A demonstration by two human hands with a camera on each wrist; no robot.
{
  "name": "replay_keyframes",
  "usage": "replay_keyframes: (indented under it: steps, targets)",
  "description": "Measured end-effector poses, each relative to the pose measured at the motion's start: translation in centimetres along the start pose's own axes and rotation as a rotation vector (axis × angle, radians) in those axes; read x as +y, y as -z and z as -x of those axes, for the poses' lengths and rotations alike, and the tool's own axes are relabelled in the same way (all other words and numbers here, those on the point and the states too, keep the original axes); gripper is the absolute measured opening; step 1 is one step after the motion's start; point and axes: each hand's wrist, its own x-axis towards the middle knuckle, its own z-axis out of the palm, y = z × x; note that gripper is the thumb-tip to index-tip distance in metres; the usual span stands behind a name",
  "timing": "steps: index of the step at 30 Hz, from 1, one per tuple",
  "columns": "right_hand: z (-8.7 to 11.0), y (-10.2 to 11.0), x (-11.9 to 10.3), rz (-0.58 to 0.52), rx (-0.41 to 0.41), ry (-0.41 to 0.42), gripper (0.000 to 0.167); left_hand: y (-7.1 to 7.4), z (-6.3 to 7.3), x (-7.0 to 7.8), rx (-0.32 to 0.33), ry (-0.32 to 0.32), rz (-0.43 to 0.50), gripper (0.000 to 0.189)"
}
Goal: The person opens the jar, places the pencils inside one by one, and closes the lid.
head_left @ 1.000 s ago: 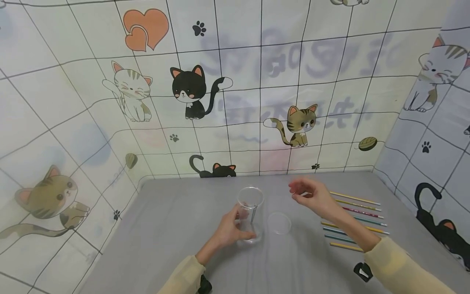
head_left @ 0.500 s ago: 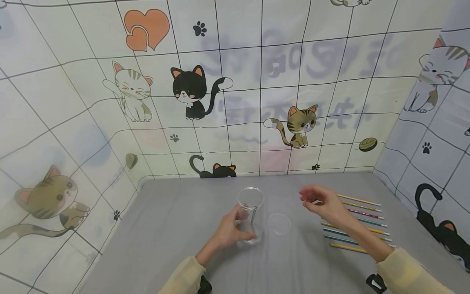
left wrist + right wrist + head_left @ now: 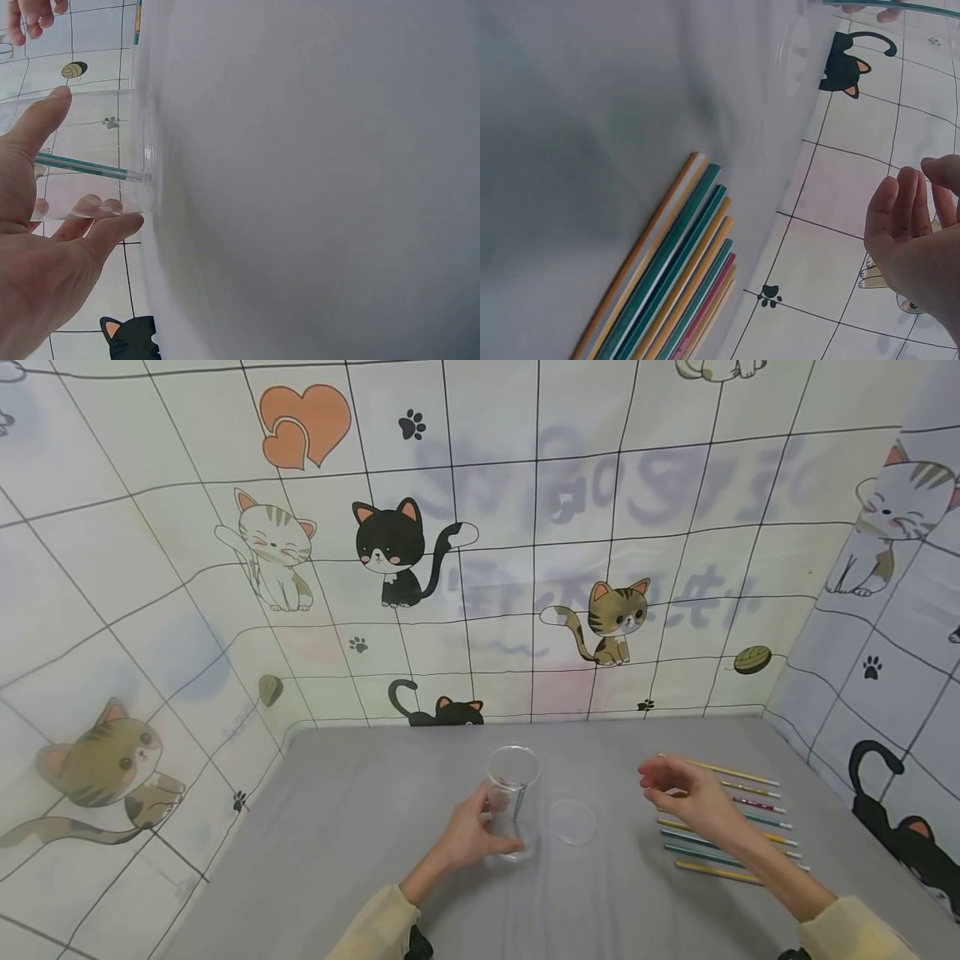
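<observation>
My left hand (image 3: 467, 832) grips a clear cup (image 3: 529, 810) around its side, thumb on one side and fingers on the other. The cup stands upright on the grey table, and one teal pencil (image 3: 82, 165) leans inside it. My right hand (image 3: 692, 793) hovers above a row of pencils (image 3: 716, 870) to the right, fingers loosely bent, holding nothing. In the right wrist view the pencils (image 3: 664, 225) lie side by side in yellow, teal and red, below the hand (image 3: 919, 232).
A clear round lid (image 3: 572, 822) lies flat on the table between the cup and the pencils. A cat-printed, gridded cloth (image 3: 495, 643) rises behind the grey table (image 3: 360, 793) and along both sides.
My right hand has moved right and a little toward me, from beside the lid to over the pencils. The left hand keeps its grip on the cup in the same spot.
</observation>
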Motion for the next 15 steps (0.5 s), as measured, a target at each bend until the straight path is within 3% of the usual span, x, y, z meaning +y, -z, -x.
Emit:
replay_keyframes:
  steps: [15]
  targets:
    - [2.2, 1.0, 1.7, 0.006, 0.007, -0.047, 0.029, 0.1, 0.0, -0.1, -0.004, 0.006, 0.004, 0.083]
